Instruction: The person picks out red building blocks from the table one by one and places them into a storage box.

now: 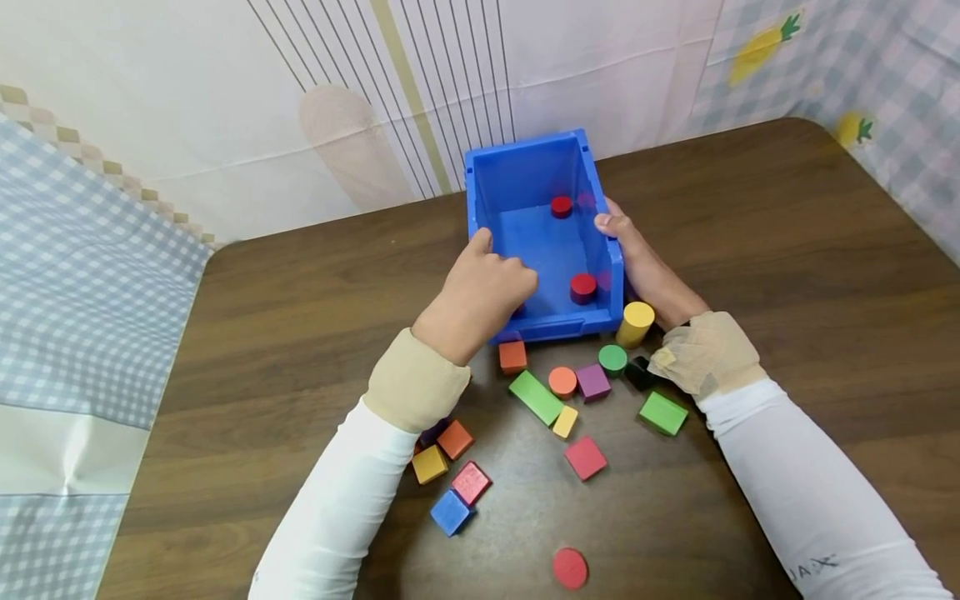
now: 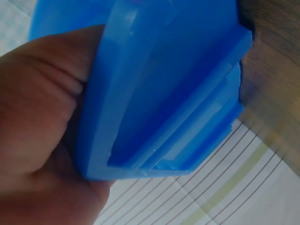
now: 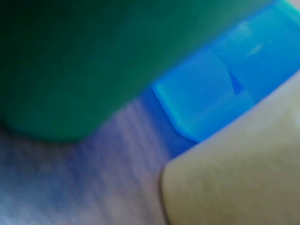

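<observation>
A blue plastic bin [image 1: 542, 242] sits at the back of the table with red cylinders [image 1: 582, 288] on its floor. My left hand [image 1: 483, 296] grips its left wall; in the left wrist view, that wall [image 2: 124, 93] passes between thumb and fingers. My right hand [image 1: 651, 271] holds the right wall, thumb over the rim and the other fingers mostly hidden outside. Beside the right wrist stands a yellow cylinder [image 1: 636, 325], with a green cylinder [image 1: 612, 359] close by. Both loom large in the right wrist view, where the hand itself does not show.
Loose wooden blocks lie in front of the bin: a long green block [image 1: 536, 397], a purple cube [image 1: 593, 382], a red block [image 1: 586, 458], a blue cube [image 1: 452, 512] and several others. A red disc [image 1: 571, 568] is nearest the front. A patterned cloth [image 1: 262, 108] hangs behind the table.
</observation>
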The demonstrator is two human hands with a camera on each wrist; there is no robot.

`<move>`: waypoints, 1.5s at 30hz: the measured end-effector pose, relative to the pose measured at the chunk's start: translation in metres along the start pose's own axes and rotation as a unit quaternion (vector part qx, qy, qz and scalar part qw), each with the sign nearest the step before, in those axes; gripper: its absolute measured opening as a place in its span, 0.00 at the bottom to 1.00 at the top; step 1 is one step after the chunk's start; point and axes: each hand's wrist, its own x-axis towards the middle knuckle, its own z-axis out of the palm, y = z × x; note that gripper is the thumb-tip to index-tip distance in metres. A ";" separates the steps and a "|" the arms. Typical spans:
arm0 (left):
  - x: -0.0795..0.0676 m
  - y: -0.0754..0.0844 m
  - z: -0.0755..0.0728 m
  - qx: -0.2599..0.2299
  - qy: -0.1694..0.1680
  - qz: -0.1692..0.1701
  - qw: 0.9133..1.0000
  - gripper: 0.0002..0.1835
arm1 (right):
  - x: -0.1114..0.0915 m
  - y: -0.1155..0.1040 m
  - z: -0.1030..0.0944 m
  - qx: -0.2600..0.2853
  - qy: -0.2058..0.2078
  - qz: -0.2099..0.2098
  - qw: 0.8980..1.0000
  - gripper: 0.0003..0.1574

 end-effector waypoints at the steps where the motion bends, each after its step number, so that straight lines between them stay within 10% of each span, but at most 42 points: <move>1: 0.001 0.000 0.000 0.002 -0.004 0.000 1.000 0.08 | 0.000 0.000 0.000 0.000 -0.001 0.002 1.000 0.49; 45: 0.007 0.005 -0.002 0.030 -0.057 -0.017 0.998 0.03 | 0.005 0.001 0.000 0.016 0.006 -0.014 1.000 0.49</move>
